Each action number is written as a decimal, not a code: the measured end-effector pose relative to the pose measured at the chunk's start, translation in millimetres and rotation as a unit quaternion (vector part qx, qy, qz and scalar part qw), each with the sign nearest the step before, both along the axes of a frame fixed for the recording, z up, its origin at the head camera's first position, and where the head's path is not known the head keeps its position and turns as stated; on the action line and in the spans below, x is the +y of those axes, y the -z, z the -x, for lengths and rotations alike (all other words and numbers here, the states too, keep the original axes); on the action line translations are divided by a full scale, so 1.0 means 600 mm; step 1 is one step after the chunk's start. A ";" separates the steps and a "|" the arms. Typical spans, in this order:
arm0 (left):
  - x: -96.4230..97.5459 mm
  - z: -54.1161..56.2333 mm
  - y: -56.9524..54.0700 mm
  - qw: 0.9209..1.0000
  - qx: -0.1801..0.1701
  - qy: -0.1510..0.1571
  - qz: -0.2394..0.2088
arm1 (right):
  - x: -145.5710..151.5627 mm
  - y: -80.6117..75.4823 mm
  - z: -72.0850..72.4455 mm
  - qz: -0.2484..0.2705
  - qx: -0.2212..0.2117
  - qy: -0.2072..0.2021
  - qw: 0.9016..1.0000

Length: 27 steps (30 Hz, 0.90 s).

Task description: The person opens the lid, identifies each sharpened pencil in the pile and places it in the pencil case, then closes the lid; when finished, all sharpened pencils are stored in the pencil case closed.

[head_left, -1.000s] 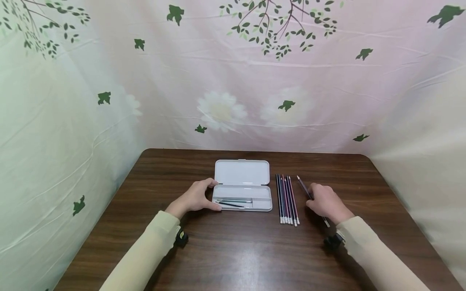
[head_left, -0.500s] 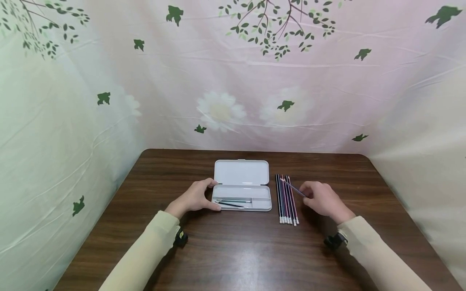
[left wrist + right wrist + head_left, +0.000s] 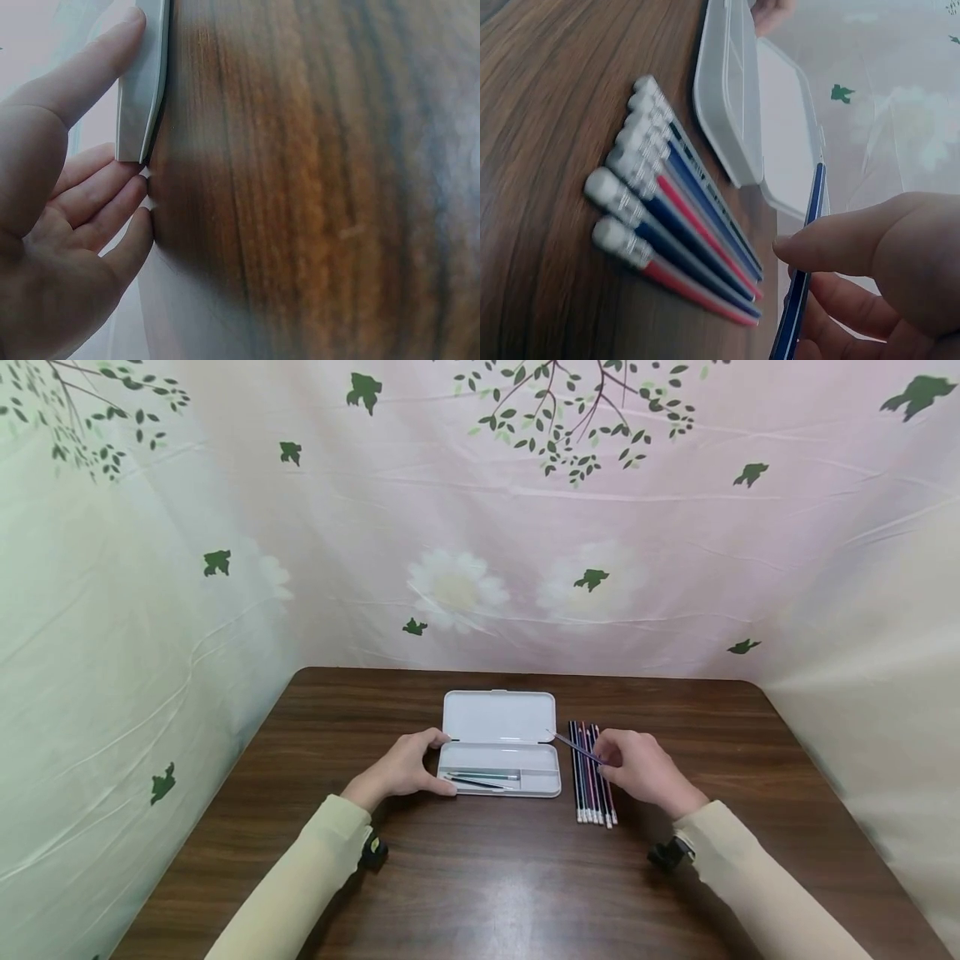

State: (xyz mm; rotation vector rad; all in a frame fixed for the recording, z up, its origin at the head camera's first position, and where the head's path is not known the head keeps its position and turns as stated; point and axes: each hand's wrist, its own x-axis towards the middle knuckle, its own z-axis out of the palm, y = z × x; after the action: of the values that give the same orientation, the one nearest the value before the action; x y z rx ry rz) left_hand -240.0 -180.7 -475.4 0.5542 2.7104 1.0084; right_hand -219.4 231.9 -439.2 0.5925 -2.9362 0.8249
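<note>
A white pencil case (image 3: 480,754) lies with its lid (image 3: 498,715) folded back. Two slim pencil-like sticks (image 3: 480,775) lie in its front left compartment. My left hand (image 3: 405,766) grips the case's left end, thumb at the front corner and fingers at the back; in the left wrist view the thumb (image 3: 97,64) lies against the case wall. Between thumb and fingertips my right hand (image 3: 639,768) pinches a dark blue pencil (image 3: 816,195), tilted, tip toward the case. It is held above a row of pencils (image 3: 592,793) lying right of the case.
Several blue, red and black pencils in that row have white erasers (image 3: 615,187) toward the person. The brown wooden table (image 3: 487,877) ends at a hanging printed cloth (image 3: 510,643) behind and at both sides.
My right hand has lifted the pencil off the table at right and carried it left over the row, toward the case. The left hand has stayed on the case.
</note>
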 end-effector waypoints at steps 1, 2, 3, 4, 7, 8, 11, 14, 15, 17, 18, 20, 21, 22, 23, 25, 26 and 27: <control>0.000 0.000 0.000 1.000 0.000 0.001 0.000 | -0.005 0.000 0.001 0.001 0.001 -0.003 1.000; 0.000 0.000 -0.001 1.000 0.000 0.001 0.000 | -0.009 0.001 0.003 0.002 0.001 -0.005 1.000; 0.000 -0.001 -0.001 1.000 0.001 0.002 0.001 | -0.014 0.002 0.004 0.003 0.001 -0.009 1.000; 0.000 -0.001 0.000 1.000 0.001 0.001 0.001 | -0.020 0.002 0.005 0.003 -0.001 -0.012 1.000; 0.001 -0.002 -0.001 1.000 -0.001 0.001 0.002 | -0.036 0.002 0.009 -0.001 0.001 -0.020 1.000; 0.001 -0.002 -0.001 1.000 -0.001 0.001 0.002 | -0.042 0.001 0.011 -0.003 0.003 -0.024 1.000; 0.000 -0.002 -0.003 1.000 -0.001 0.001 0.002 | -0.062 -0.002 0.016 -0.009 0.007 -0.032 0.999; 0.000 -0.001 -0.002 1.000 -0.001 0.001 0.003 | -0.082 -0.003 0.021 -0.014 0.013 -0.043 0.999; 0.000 -0.001 -0.002 1.000 -0.001 0.001 0.003 | -0.088 -0.003 0.022 -0.014 0.014 -0.046 0.999; 0.000 0.000 -0.001 1.000 0.003 0.001 0.003 | -0.102 0.000 0.026 -0.015 0.019 -0.057 0.998; 0.000 0.000 0.000 1.000 0.004 0.001 0.003 | -0.108 0.001 0.028 -0.016 0.022 -0.062 0.998; 0.000 0.001 0.000 1.000 0.006 0.001 0.005 | -0.121 0.005 0.031 -0.017 0.028 -0.072 0.997; 0.000 0.001 0.001 1.000 0.006 0.001 0.005 | -0.127 0.006 0.033 -0.019 0.030 -0.077 0.996; 0.000 0.001 0.000 1.000 0.007 0.000 0.005 | -0.134 0.008 0.034 -0.021 0.032 -0.082 0.996; 0.000 0.001 0.001 1.000 0.006 -0.001 0.006 | -0.140 0.009 0.035 -0.021 0.031 -0.086 0.996; 0.000 0.001 0.000 1.000 0.005 -0.001 0.006 | -0.152 0.011 0.036 -0.021 0.027 -0.090 0.995; 0.001 0.000 0.000 1.000 0.004 -0.001 0.004 | -0.159 0.013 0.037 -0.020 0.025 -0.092 0.995; 0.000 0.000 0.000 1.000 0.004 -0.001 0.002 | -0.165 0.014 0.037 -0.019 0.021 -0.093 0.995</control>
State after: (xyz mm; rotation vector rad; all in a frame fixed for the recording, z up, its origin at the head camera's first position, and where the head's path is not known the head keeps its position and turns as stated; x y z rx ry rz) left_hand -239.7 -180.4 -475.1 0.5551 2.7196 1.0034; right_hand -241.5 133.2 -447.5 0.8846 -2.8967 0.7631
